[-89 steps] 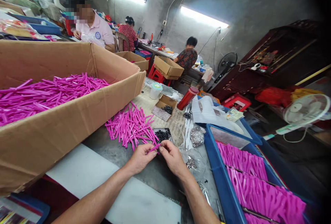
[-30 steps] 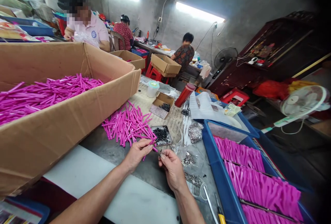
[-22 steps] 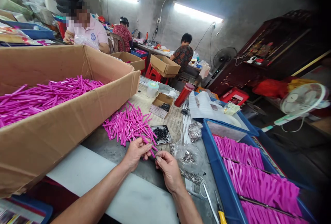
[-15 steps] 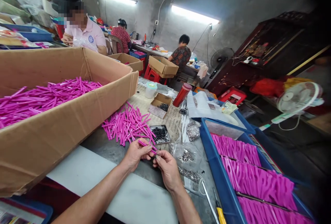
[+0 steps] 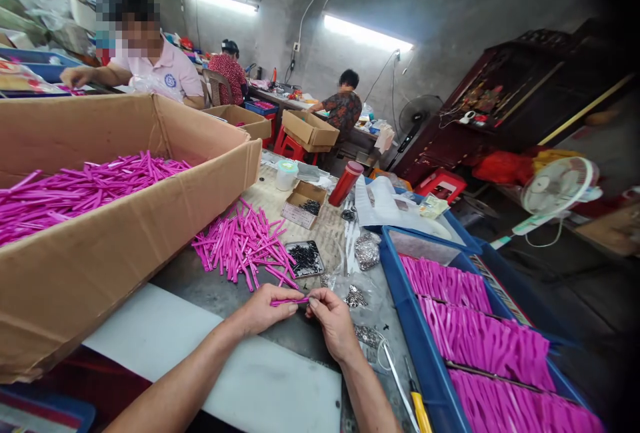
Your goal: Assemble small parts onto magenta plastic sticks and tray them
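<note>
My left hand (image 5: 269, 306) is closed around a slim magenta plastic stick (image 5: 289, 301), held level over the dark table top. At the stick's right end, my right hand (image 5: 330, 318) pinches with thumb and forefinger; whatever sits between those fingertips is hidden. Just beyond my hands lies a loose heap of magenta sticks (image 5: 240, 243). Next to the heap, a shallow tray (image 5: 316, 268) holds small black pieces (image 5: 303, 256). Small metal parts (image 5: 356, 296) rest on a clear plastic bag to the right of my hands.
A large cardboard box (image 5: 125, 216) of magenta sticks stands at left. On the right, a blue crate (image 5: 425, 370) holds rows of flat magenta pieces (image 5: 505, 343). A yellow-handled screwdriver (image 5: 420, 410), small carton (image 5: 299, 214) and red cylinder (image 5: 345, 184) are on the table. Several people sit beyond.
Both hands have shifted slightly, and the stick has turned from slanting to nearly level. The view has moved a little. A co-worker at upper left has stretched out an arm.
</note>
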`<action>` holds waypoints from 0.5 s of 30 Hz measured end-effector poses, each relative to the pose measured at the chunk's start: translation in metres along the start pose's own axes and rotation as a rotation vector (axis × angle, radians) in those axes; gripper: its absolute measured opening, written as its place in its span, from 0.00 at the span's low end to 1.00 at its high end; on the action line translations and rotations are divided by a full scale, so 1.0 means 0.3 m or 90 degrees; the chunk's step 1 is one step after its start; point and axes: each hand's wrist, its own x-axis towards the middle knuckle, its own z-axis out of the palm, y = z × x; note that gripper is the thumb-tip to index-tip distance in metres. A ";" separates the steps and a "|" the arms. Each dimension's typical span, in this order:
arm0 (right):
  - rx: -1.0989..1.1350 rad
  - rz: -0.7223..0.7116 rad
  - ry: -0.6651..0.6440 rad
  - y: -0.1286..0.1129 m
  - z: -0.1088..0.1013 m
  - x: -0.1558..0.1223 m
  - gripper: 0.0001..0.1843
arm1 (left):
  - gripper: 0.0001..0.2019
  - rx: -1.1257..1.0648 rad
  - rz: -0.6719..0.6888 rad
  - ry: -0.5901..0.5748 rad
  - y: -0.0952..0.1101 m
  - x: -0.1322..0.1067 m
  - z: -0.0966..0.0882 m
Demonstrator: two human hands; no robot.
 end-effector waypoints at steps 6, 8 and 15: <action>-0.008 -0.010 -0.012 0.001 -0.009 0.004 0.06 | 0.11 0.079 0.017 -0.096 0.003 0.006 0.010; -0.001 -0.008 -0.016 0.006 -0.009 0.007 0.06 | 0.10 0.078 -0.016 -0.085 0.001 0.010 0.019; 0.109 0.029 0.030 0.000 0.006 0.005 0.07 | 0.07 -0.066 -0.086 -0.059 -0.013 0.021 0.039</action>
